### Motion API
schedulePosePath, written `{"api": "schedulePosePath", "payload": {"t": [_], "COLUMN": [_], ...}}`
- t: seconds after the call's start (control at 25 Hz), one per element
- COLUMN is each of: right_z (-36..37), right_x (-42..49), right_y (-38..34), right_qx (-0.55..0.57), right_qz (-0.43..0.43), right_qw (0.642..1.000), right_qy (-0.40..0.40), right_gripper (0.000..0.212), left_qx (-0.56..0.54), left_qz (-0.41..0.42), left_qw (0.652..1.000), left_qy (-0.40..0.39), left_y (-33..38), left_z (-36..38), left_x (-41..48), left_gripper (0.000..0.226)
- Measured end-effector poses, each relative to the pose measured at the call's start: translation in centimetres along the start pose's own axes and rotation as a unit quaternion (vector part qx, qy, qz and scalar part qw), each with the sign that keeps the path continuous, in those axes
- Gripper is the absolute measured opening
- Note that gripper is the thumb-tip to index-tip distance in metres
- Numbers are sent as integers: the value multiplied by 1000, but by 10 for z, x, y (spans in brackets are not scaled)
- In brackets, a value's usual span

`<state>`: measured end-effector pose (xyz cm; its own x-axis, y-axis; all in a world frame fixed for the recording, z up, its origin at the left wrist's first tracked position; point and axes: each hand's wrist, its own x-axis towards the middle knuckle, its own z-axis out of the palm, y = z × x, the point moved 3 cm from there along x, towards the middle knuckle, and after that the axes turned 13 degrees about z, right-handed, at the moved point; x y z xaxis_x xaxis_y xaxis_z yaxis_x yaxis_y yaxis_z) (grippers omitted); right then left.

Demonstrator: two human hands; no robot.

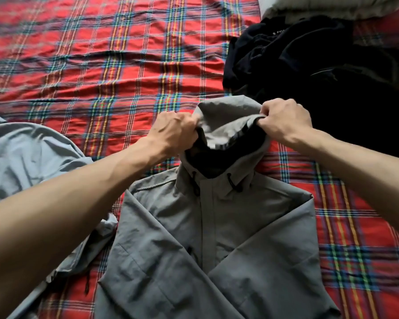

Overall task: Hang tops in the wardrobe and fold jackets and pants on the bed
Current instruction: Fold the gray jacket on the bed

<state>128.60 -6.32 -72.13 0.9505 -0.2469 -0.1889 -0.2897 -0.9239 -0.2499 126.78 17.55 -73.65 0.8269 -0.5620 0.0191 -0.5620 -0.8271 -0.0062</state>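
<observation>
Working on the grey jacket [217,238], laid front-up on the near middle of the bed [101,54], front closed, both sleeves already crossed over the chest. Gripping the hood [226,118] at its opening: left hand [175,132] curled tight on the left rim, right hand [283,120] curled tight on the right rim, holding the rim raised.

Probably about to bring the hood down onto the collar. After that, judging by the shape, needing the body folded up from the hem. So roughly midway through this one garment.

Beyond it, plenty left: a heap of dark clothes [320,65] at far right, just behind the hood, unfolded. Also a pale blue-grey garment [32,153] spread loose at near left, one edge lying just beside the jacket's left sleeve. No folded stack visible, and no wardrobe or hanger in view.
</observation>
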Motion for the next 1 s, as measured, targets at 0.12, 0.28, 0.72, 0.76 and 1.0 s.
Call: {"api": "schedulePosePath", "payload": {"t": [0.12, 0.28, 0.72, 0.76, 1.0], "right_z": [-2, 62, 127, 136, 144], "right_x": [-16, -38, -101, -99, -90], "right_y": [15, 41, 5, 1, -1], "right_qx": [166, -61, -34, -41, 1], "right_qz": [-68, -181, -351, -308, -257], "right_qw": [968, 980, 934, 947, 965], "right_qy": [178, 54, -59, -81, -53], "right_gripper": [16, 30, 29, 37, 20], "left_qx": [-84, 60, 23, 21, -95], "left_qz": [-122, 45, 220, 226, 108], "left_qw": [949, 995, 975, 974, 989], "left_qy": [277, 63, -10, -8, -34], "left_y": [-15, -11, 24, 27, 29], "left_z": [-7, 55, 86, 92, 105], "left_x": [-35, -77, -64, -65, -54], "left_gripper": [15, 20, 40, 35, 13]}}
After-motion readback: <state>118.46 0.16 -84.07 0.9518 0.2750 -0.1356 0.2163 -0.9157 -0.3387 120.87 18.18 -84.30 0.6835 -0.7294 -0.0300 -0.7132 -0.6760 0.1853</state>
